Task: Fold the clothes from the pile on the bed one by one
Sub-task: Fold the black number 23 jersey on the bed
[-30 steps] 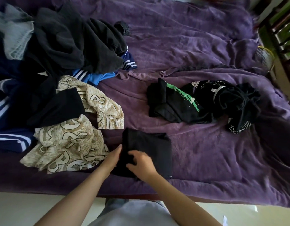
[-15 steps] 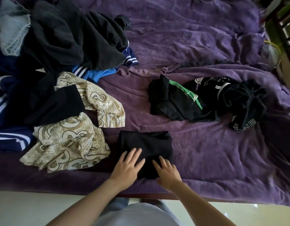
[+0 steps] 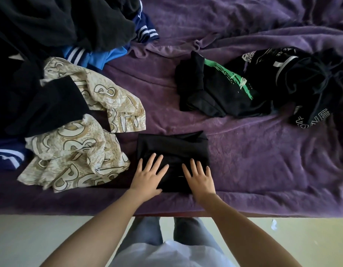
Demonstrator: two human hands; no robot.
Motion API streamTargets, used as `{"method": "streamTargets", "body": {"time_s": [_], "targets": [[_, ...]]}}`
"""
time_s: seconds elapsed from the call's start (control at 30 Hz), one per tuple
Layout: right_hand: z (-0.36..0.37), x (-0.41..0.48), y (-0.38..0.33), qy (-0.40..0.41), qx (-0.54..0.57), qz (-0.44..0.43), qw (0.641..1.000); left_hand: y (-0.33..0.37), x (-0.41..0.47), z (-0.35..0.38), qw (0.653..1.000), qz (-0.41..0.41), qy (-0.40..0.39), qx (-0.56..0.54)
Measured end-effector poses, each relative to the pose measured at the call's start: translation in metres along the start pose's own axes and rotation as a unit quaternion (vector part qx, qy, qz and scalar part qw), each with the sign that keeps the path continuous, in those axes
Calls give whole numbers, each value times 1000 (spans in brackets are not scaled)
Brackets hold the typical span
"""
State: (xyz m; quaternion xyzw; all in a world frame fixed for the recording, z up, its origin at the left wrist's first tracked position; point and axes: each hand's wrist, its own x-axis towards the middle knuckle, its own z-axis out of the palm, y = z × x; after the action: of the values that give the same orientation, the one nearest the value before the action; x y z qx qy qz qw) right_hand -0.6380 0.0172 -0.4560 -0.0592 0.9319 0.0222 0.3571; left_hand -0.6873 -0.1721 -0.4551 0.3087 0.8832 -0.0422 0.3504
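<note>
Bed [image 3: 244,160], purple-covered: the folded black garment [image 3: 172,145] lies near its front edge. I have my left hand [image 3: 147,177] and right hand [image 3: 200,180] flat on it, fingers straight and spread, gripping nothing: smoothing, I judge, the final step. Next calls for moving it to the black stack [image 3: 215,93] at right, then taking from the pile [image 3: 60,26].

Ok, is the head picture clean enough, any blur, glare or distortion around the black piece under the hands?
Head view: sharp, no motion blur on the left hand or right hand; soft light, no glare; the folded black garment is so dark its creases barely show, likewise the dark pile; wide-angle stretch flares the forearms toward the lower corners.
</note>
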Motion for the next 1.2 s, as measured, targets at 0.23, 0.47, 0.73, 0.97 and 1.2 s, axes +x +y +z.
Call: {"method": "streamTargets", "body": {"time_s": [0.23,0.47,0.73,0.97,1.2], "targets": [[-21,-10,22,44,22,-77,996,6,7,-3,998,-39,-30,-50],[-50,-29,28,199,1,-86,976,23,7,2,995,-85,11,-42],[-79,-59,27,280,-9,-98,955,5,-17,-45,980,-22,196,-39],[-134,-82,57,398,-11,-42,916,6,-14,-140,945,68,317,-35],[-164,-138,107,508,-72,-7,858,52,-19,-210,909,148,388,-18]]}}
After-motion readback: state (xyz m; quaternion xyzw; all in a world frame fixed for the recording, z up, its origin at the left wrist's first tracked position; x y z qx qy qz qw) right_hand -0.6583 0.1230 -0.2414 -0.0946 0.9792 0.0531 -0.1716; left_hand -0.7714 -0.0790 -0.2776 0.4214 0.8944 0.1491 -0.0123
